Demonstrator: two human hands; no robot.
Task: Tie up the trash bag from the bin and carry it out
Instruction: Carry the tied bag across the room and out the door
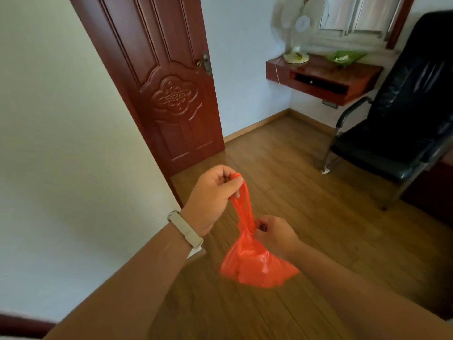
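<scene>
In front of the red wooden door, the left hand is raised, fist closed around the orange trash bag handles. Lower, farther from the door, the right hand pinches the bag's knotted neck.

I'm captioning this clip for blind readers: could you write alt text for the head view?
Two bare hands hold a small orange bag in the air above a wooden floor: the left hand pulls its handles up, the right hand pinches its neck. A dark red door stands ahead, with a black chair and a fan on a shelf to the right.
</scene>
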